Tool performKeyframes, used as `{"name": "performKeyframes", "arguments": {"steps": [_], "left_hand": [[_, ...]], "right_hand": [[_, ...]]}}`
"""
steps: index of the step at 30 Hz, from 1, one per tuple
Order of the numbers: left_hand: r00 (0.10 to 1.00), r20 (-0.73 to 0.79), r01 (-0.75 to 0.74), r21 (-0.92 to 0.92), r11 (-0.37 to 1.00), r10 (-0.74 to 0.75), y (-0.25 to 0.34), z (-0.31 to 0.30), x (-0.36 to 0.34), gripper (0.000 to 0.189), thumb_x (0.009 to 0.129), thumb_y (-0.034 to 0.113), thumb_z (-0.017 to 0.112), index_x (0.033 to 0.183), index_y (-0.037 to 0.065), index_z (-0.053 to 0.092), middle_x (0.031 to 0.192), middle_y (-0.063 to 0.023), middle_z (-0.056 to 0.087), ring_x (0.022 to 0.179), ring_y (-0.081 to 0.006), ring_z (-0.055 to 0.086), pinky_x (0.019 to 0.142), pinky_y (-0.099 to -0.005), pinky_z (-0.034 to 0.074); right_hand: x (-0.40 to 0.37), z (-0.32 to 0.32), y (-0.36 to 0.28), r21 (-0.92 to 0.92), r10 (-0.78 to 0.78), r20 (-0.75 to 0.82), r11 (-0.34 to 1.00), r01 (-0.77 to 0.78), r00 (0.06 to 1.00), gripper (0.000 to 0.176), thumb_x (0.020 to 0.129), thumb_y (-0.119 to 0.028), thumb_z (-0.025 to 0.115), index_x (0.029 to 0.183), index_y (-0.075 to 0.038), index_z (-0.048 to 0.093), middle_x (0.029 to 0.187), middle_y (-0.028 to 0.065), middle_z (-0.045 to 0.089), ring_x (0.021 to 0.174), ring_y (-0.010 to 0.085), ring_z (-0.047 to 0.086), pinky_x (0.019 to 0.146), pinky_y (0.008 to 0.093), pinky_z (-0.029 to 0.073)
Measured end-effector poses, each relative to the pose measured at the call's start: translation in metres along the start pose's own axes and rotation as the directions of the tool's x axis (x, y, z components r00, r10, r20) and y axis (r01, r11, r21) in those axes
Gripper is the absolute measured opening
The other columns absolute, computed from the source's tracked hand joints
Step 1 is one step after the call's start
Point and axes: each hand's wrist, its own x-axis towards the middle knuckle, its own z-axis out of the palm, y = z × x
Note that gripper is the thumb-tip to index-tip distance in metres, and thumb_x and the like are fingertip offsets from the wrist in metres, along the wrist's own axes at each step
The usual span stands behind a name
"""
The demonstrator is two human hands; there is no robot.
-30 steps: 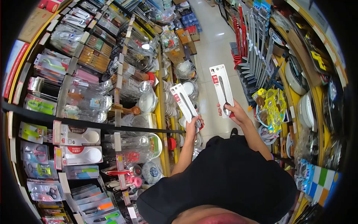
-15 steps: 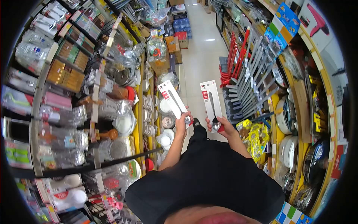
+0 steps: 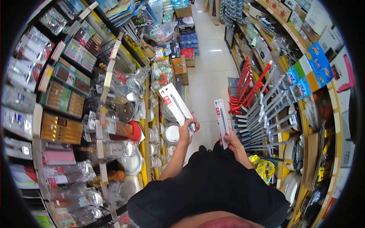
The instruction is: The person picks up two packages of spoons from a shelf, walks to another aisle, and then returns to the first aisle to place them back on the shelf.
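Between the shelves (image 3: 143, 161), over the pale floor (image 3: 207, 91), holds two long white packs, one in each hand, apart from each other. Has the left hand (image 3: 187, 129) closed on the lower end of the left pack (image 3: 175, 105), thumb across the front. Slants its long axis forward and to the left, printed face toward the head. Has the right hand (image 3: 231, 140) closed on the lower part of the right pack (image 3: 221, 119). Points that one more nearly straight ahead, top tipped slightly left, turned partly edge-on. Keeps a white dish (image 3: 172, 133) nearer the left hand, grey handles (image 3: 253, 133) nearer the right. Cannot tell exactly where hidden fingers press.
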Motion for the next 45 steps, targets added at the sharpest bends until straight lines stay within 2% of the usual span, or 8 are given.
{"name": "performKeyframes", "arguments": {"steps": [7,10,12,19,27,37,40,45], "left_hand": [[0.976,-0.219,0.021,0.146,0.989,0.012,-0.015,-0.014,0.096,0.038,0.084,0.013,0.047,0.118,-0.005,0.041,0.081,-0.0107,0.057,0.061,-0.0192,0.059,0.057,-0.0309,0.050],[0.967,-0.254,0.085,0.236,0.968,-0.023,-0.006,-0.013,0.161,0.029,0.086,0.014,0.046,0.107,-0.006,0.049,0.079,-0.0131,0.061,0.058,-0.0197,0.060,0.051,-0.0288,0.049],[0.952,-0.292,-0.003,0.292,0.956,0.092,0.018,0.017,0.200,0.029,0.089,0.018,0.043,0.094,-0.007,0.057,0.067,-0.0151,0.062,0.059,-0.0201,0.063,0.049,-0.0260,0.050],[0.937,-0.247,-0.147,0.362,0.921,0.247,0.072,0.030,0.342,0.032,0.092,0.020,0.045,0.108,-0.008,0.049,0.102,-0.0199,0.060,0.077,-0.0260,0.066,0.058,-0.0296,0.054],[0.889,-0.353,-0.166,0.347,0.923,0.292,0.104,0.014,0.464,0.028,0.085,0.002,0.053,0.112,-0.005,0.048,0.101,-0.0156,0.061,0.084,-0.0255,0.065,0.069,-0.0310,0.052],[0.797,-0.299,-0.458,0.267,0.848,0.525,0.210,-0.017,0.658,0.027,0.084,0.000,0.055,0.110,-0.007,0.050,0.101,-0.0135,0.062,0.081,-0.0229,0.065,0.066,-0.0283,0.051],[0.738,-0.293,-0.458,0.443,0.770,0.608,0.238,-0.029,0.698,0.024,0.086,0.003,0.055,0.107,-0.007,0.054,0.098,-0.0145,0.063,0.080,-0.0207,0.065,0.067,-0.0261,0.049],[0.651,-0.258,-0.541,0.502,0.674,0.714,0.281,-0.027,0.724,0.026,0.087,0.005,0.053,0.109,-0.009,0.052,0.101,-0.0142,0.062,0.083,-0.0221,0.065,0.070,-0.0265,0.048]], "right_hand": [[0.123,0.003,-0.037,-0.105,-0.023,-0.017,0.994,0.021,1.000,0.088,0.066,-0.009,0.073,0.139,-0.012,0.024,0.095,0.0045,0.049,0.068,0.0145,0.055,0.048,0.0315,0.054],[0.193,-0.016,-0.077,-0.205,-0.002,0.036,0.979,0.010,0.999,0.086,0.065,-0.007,0.072,0.138,-0.009,0.027,0.098,0.0036,0.050,0.074,0.0133,0.054,0.061,0.0287,0.053],[0.244,-0.019,-0.105,-0.331,-0.150,0.062,0.930,0.162,0.987,0.083,0.063,-0.007,0.071,0.135,-0.004,0.031,0.101,0.0026,0.051,0.083,0.0110,0.050,0.075,0.0241,0.043],[0.361,-0.008,-0.232,-0.430,-0.112,0.148,0.887,0.166,0.983,0.080,0.064,-0.009,0.071,0.134,-0.003,0.032,0.099,0.0007,0.049,0.080,0.0084,0.046,0.070,0.0215,0.039],[0.450,-0.041,-0.259,-0.412,-0.129,0.053,0.900,0.140,0.990,0.082,0.063,-0.005,0.070,0.135,-0.002,0.032,0.105,0.0018,0.050,0.086,0.0102,0.048,0.073,0.0221,0.041],[0.609,-0.017,-0.333,-0.532,-0.032,0.040,0.845,0.048,0.999,0.080,0.066,-0.001,0.068,0.136,-0.002,0.030,0.114,0.0065,0.049,0.095,0.0129,0.050,0.080,0.0254,0.042],[0.658,-0.014,-0.356,-0.649,-0.165,-0.013,0.752,0.117,0.986,0.077,0.066,0.000,0.066,0.135,-0.002,0.031,0.109,0.0060,0.051,0.089,0.0104,0.050,0.077,0.0239,0.042],[0.702,0.011,-0.376,-0.554,-0.091,-0.045,0.831,0.051,0.995,0.077,0.066,0.002,0.063,0.135,-0.002,0.030,0.110,0.0066,0.052,0.093,0.0124,0.052,0.080,0.0247,0.043]]}}
